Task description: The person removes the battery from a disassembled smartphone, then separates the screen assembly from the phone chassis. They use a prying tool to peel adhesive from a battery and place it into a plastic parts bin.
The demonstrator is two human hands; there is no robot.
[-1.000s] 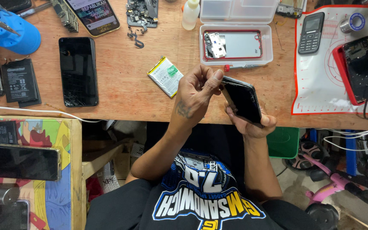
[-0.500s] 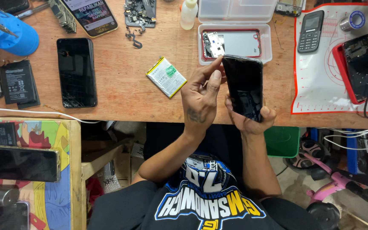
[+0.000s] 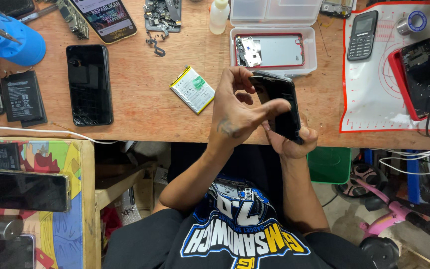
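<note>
Handset under examination: a black, glossy slab smartphone [image 3: 280, 102], held upright-tilted between both hands just above the front edge of the brown wooden surface [image 3: 140, 112], not resting on it. The right hand [image 3: 292, 142] cradled its lower end from beneath, fingers wrapped behind the body and the thumb pressed on the right rim. The left hand [image 3: 235, 107] came across the phone's left side; its forefinger lay stretched flat across the dark face, while the remaining fingers [image 3: 239, 78] were curled together near the upper left corner. Whether those curled fingers pinched anything could not be determined.

Just beyond the phone sat a clear plastic tray [image 3: 312, 55] containing a red-framed silver phone back shell [image 3: 274, 50]. To the left of the hands, near but apart, lay a flat white-and-green battery pack with a yellow edge [image 3: 192, 89]. Further left lay a black smartphone with a cracked screen [image 3: 89, 84], face up. To the right, a white work mat with a red border [image 3: 381, 107] carried a black keypad phone [image 3: 363, 35] and an opened handset in a red case [image 3: 419, 77].
</note>
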